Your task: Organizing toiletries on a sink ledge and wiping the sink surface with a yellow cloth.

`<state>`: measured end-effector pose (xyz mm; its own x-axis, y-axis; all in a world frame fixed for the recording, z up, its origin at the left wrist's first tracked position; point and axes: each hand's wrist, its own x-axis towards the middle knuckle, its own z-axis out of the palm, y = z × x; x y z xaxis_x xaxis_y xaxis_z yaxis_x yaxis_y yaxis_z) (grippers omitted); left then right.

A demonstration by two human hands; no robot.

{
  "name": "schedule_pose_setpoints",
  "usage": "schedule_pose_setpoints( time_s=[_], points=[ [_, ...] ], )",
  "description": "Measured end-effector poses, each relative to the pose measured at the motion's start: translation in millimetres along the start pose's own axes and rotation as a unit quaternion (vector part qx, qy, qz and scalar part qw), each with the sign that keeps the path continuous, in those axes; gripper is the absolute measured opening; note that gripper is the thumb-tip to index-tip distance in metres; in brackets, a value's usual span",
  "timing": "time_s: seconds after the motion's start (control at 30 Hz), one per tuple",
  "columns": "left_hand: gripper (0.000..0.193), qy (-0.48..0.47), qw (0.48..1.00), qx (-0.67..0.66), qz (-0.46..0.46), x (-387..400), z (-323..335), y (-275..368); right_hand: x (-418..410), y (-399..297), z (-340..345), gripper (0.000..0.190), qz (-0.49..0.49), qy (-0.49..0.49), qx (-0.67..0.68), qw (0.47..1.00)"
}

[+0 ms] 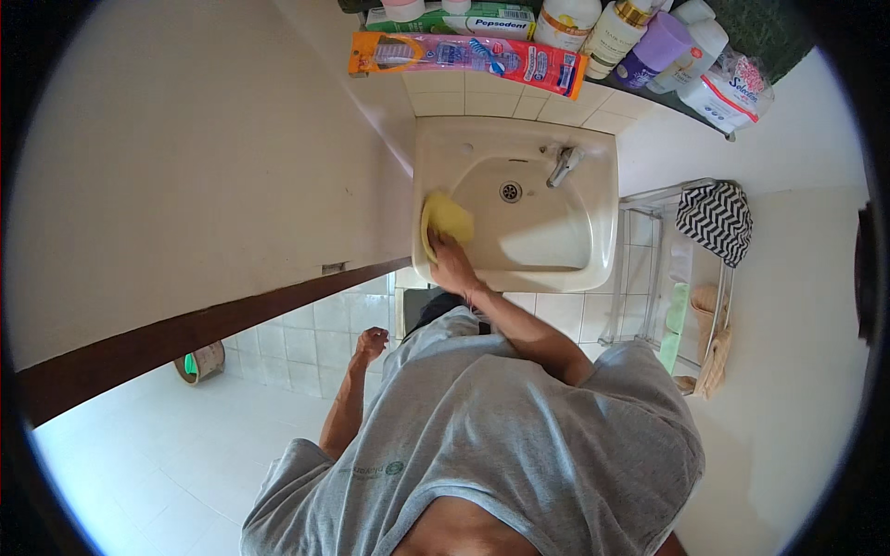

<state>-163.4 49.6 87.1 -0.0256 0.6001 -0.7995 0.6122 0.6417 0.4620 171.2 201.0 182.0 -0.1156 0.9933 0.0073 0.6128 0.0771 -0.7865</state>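
A cream washbasin (535, 229) is in front of me, with a metal drain (510, 192) in its bowl and a chrome faucet (564, 165) at the back right. My right hand (452, 263) presses a yellow cloth (446, 217) onto the basin's left rim. Part of the cloth drapes over the inner slope of the bowl, and the fingertips are partly hidden in its folds. Down at my left side hangs my left hand (373, 342), its fingers curled, holding nothing that I can see. It touches neither the basin nor the cloth.
Above the basin, a dark shelf (765, 35) carries a toothbrush pack (473, 59), a toothpaste box (487, 21), a purple-capped bottle (653, 48) and other toiletries. A metal rack (643, 208) with cloths stands at right. A wall with a brown edge (208, 323) borders the left.
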Motion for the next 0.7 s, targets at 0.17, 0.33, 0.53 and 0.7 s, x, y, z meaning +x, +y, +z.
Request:
schedule_pose_setpoints(
  time_s=[0.17,0.33,0.53,0.7],
  points=[
    [0.032,0.009,0.972,0.09,0.215,-16,-6,86,32,16,-10,0.052,0.111,0.153,0.384,0.904],
    [0.033,-0.035,0.968,0.014,0.247,-88,-12,220,136,2,-52,0.05,0.107,0.343,0.033,0.933],
    [0.031,0.067,0.924,-0.01,0.376,-97,-7,302,159,6,-31,0.061,-0.002,0.201,-0.138,0.97],
    [0.061,0.242,0.813,0.27,0.455,-61,10,310,76,7,-43,0.061,-0.095,0.077,-0.12,0.985]
  ],
)
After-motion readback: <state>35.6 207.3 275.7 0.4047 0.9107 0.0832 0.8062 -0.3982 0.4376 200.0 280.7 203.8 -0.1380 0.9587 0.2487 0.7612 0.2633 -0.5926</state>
